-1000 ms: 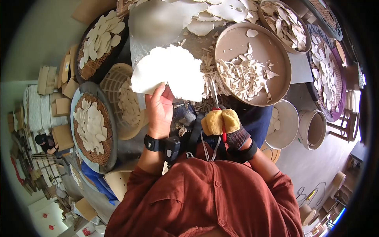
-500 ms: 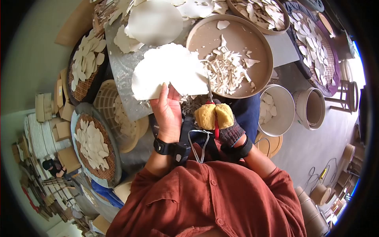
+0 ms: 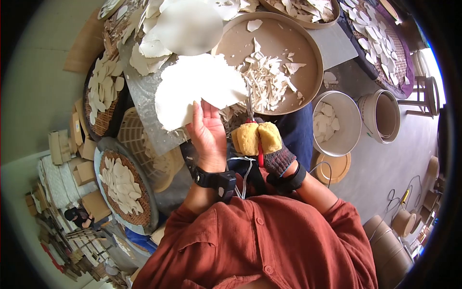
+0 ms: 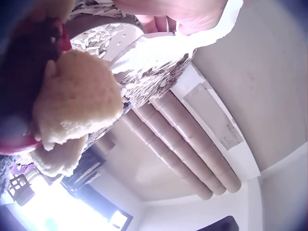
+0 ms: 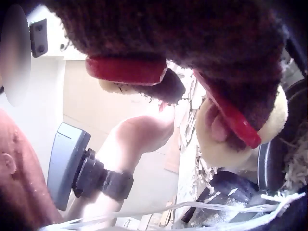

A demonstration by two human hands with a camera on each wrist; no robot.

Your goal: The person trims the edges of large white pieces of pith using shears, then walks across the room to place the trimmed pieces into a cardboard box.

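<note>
My bare left hand [image 3: 209, 137] pinches the lower edge of a broad white sheet [image 3: 192, 84], thumb on top, fingers behind. The sheet is brittle-looking, wavy-edged along the top and overexposed. In the gloved right hand [image 3: 280, 161] is a pair of scissors [image 3: 250, 106] with red handles. Yellow foam pads [image 3: 269, 137] cover the gloved thumb and fingers around those handles. The blades point away from me, right at the sheet's right-hand corner. In the right wrist view a red handle loop [image 5: 127, 70] lies under the knitted glove.
A large round tray [image 3: 308, 43] with white scraps sits beyond the scissors. More sheets [image 3: 151, 48] are stacked on the metal table [image 3: 139, 96]. Left are a plastic basket [image 3: 132, 127] and a woven tray [image 3: 142, 185] of white ovals. A white bucket [image 3: 353, 123] with cut pieces stands right.
The sheet has turned in the left hand, its left side now lower. Scissors stay near its right edge. The whole view has swung, so the tray and table appear farther left.
</note>
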